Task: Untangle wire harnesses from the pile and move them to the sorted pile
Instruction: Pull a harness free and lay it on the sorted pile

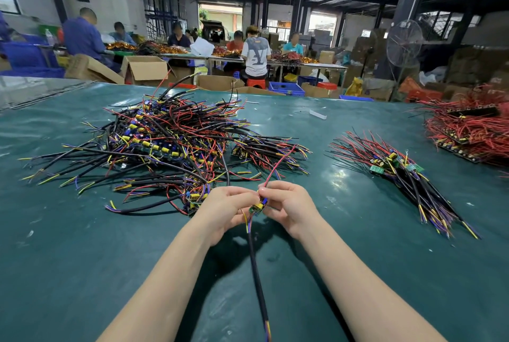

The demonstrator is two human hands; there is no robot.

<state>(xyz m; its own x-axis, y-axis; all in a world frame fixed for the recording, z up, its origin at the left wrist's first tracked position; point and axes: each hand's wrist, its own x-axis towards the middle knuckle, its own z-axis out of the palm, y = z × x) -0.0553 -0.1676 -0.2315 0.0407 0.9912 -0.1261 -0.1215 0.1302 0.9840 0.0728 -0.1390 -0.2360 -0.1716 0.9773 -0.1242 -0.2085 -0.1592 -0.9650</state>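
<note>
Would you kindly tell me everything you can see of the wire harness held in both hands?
The wire harness has a small green board with a yellow part, pinched by the left hand and right hand above the table. A black sheathed cable runs toward the viewer, ending in coloured wires; a red wire rises toward the tangled pile.
</note>
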